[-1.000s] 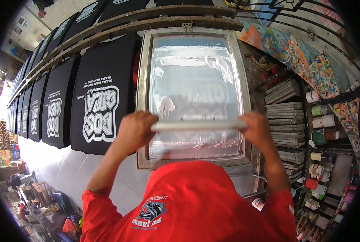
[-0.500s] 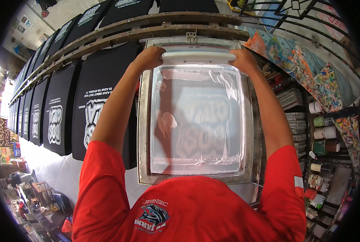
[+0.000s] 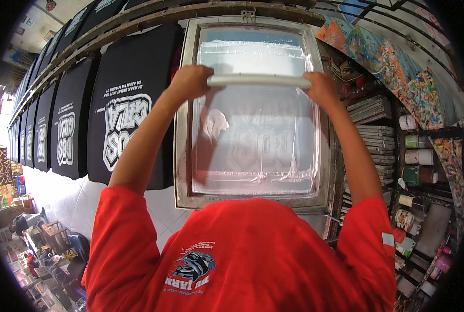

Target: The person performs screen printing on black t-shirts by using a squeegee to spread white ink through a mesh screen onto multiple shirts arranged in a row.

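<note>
A long, pale squeegee [image 3: 258, 80] spans the upper part of a screen-printing frame [image 3: 182, 171]. My left hand [image 3: 192, 83] grips its left end and my right hand [image 3: 320, 87] its right end, fingers wrapped round. Inside the frame, the mesh [image 3: 242, 179] carries streaks of whitish-pink ink, with a thicker blob of ink [image 3: 216, 122] left of the middle. Bold lettering shows faintly through the mesh. Above the squeegee, a band of wet ink crosses the mesh. Whatever lies beneath the screen is mostly hidden.
Black printed shirts [image 3: 130, 93] on boards run in a row to the left. A rail [image 3: 154, 15] passes along the far side. Stacked frames [image 3: 372, 135] and paint containers [image 3: 419, 156] fill shelves at the right, near a paint-splattered cloth [image 3: 393, 67].
Both my hands have drawn the squeegee from the frame's far end toward me, across the upper mesh. The view has shifted too, so frame and shirts appear higher or displaced.
</note>
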The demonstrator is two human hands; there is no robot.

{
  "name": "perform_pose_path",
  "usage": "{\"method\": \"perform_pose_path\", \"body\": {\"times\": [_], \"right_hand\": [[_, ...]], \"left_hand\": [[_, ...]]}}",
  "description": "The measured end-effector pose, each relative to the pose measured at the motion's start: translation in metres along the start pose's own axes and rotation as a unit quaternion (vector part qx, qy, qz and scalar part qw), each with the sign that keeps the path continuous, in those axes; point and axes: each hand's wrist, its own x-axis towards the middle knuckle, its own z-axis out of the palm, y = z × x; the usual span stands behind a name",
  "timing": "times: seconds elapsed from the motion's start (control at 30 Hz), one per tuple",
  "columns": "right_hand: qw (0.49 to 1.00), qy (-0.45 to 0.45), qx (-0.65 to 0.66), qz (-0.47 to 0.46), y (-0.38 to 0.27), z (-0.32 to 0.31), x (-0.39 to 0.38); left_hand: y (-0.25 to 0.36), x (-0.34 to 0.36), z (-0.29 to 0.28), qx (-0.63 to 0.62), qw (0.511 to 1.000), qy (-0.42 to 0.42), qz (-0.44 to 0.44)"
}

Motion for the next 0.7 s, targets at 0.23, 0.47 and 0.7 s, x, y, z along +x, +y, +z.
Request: {"method": "perform_pose_path", "body": {"times": [0.23,0.47,0.7], "right_hand": [[0.999,0.043,0.015,-0.025,-0.053,0.016,-0.189],[0.998,-0.048,0.028,0.023,-0.093,-0.008,-0.271],[0.974,-0.216,0.034,0.050,-0.067,-0.028,-0.183]], "left_hand": [[0.096,-0.172,0.019,-0.016,0.999,-0.023,-0.024],[0.144,-0.248,0.004,-0.060,0.997,-0.034,-0.022],[0.089,-0.171,-0.011,-0.187,0.969,-0.160,-0.029]]}}
